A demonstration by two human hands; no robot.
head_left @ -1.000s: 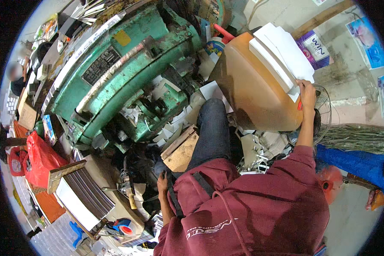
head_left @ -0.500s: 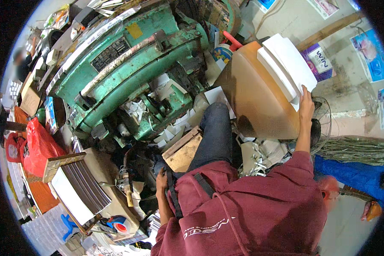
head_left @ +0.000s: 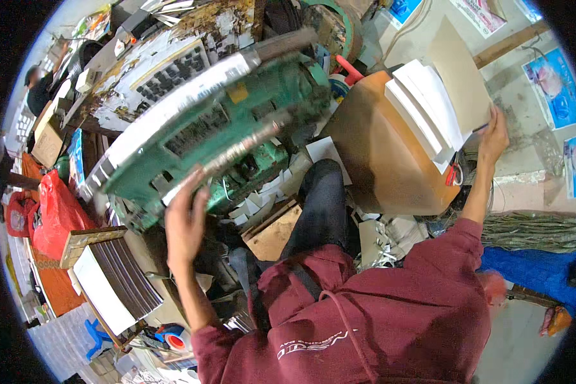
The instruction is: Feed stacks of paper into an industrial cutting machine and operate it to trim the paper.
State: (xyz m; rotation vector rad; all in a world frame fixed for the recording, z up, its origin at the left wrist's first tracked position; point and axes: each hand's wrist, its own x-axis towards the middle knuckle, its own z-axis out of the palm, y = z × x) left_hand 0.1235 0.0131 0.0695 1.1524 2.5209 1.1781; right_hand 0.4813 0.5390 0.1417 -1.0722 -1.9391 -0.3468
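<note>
My left hand (head_left: pixel 187 217) is raised at the left end of the pale, worn bar (head_left: pixel 256 144) on a green iron machine (head_left: pixel 217 112); its blurred fingers are apart, near the bar. Motion smears the machine's upper front. My right hand (head_left: pixel 491 131) grips a tan board sheet (head_left: pixel 457 70) by its lower right edge, holding it tilted up beside several white sheets (head_left: pixel 416 109). These rest on an orange-brown plastic body (head_left: pixel 371 166), with red-handled scissors (head_left: pixel 454 173) below them. My dark-trousered leg reaches toward the machine between my hands.
A red bag (head_left: pixel 57 217), stacked boards (head_left: pixel 118 278) and a tape roll (head_left: pixel 176 340) lie at left. Paper offcuts (head_left: pixel 390 237) surround my leg. A wooden block (head_left: pixel 272 233) lies below the machine. A blue sheet (head_left: pixel 531 265) is at right. Another person (head_left: pixel 37 89) is at far left.
My left hand has risen from beside my leg to the machine's bar. The machine's front has shifted and blurred. My right hand has moved rightward, and the tan sheet now stands up in it.
</note>
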